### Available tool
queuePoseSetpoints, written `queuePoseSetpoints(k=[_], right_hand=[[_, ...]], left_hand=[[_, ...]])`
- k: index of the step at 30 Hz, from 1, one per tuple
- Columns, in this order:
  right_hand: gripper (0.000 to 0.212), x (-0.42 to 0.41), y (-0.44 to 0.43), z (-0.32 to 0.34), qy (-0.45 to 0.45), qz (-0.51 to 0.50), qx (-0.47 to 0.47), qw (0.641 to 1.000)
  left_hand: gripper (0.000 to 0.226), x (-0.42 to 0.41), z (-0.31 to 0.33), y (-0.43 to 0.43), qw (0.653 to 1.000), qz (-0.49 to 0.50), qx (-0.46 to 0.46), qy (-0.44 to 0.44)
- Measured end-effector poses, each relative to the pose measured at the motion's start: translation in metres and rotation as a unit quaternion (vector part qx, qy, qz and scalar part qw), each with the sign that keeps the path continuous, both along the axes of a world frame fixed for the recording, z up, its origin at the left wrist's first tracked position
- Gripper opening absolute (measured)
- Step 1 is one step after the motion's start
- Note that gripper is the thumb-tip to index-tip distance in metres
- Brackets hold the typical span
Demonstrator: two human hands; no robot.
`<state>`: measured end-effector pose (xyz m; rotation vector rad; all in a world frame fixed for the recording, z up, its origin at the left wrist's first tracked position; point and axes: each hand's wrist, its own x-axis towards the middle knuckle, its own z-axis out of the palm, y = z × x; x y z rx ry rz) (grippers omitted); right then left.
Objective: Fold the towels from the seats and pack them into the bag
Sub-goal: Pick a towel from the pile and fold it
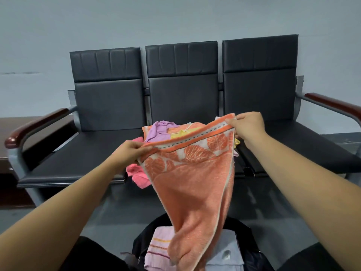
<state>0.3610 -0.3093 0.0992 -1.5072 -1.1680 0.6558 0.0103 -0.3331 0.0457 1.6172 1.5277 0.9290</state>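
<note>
An orange towel (195, 184) with a citrus-slice border hangs in the air in front of the middle seat. My left hand (130, 151) pinches its left top corner and my right hand (245, 125) pinches its right top corner. Its lower end droops down over the black bag (247, 251) on the floor between my knees. Inside the bag lie a folded pink striped towel (158, 249) and a pale grey towel (226, 255). Behind the orange towel, a heap of towels (162, 130) in purple, yellow and pink rests on the middle seat.
A three-seat black bench (181, 90) stands against a grey wall, with wooden armrests at both ends (37, 124). A dark wooden table (11, 163) sits at the far left. The floor is grey.
</note>
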Motion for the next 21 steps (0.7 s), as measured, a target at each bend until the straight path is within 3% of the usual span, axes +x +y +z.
queuePoseSetpoints(k=[4, 7, 10, 13, 17, 21], right_hand=[[0.016, -0.006, 0.004, -0.003, 0.043, 0.005, 0.001, 0.999], [0.018, -0.020, -0.001, 0.006, 0.015, 0.046, 0.029, 0.998], [0.019, -0.036, -0.011, 0.021, -0.033, 0.101, 0.074, 0.992], [0.008, -0.047, -0.022, 0.032, -0.059, 0.160, 0.108, 0.979], [0.008, -0.056, -0.035, 0.038, -0.072, 0.246, 0.116, 0.960], [0.014, -0.061, -0.046, 0.043, -0.037, 0.298, 0.069, 0.951]], left_hand=[[0.017, 0.025, 0.033, -0.001, 0.989, -0.031, -0.008, -0.143], [0.021, 0.047, 0.060, -0.006, 0.983, -0.090, -0.012, -0.159], [0.018, 0.063, 0.078, -0.010, 0.961, -0.210, -0.043, -0.174], [0.025, 0.074, 0.085, -0.011, 0.959, -0.257, -0.025, -0.120], [0.024, 0.085, 0.094, -0.014, 0.984, -0.168, 0.056, -0.024], [0.027, 0.084, 0.098, -0.016, 0.989, -0.127, 0.078, -0.005]])
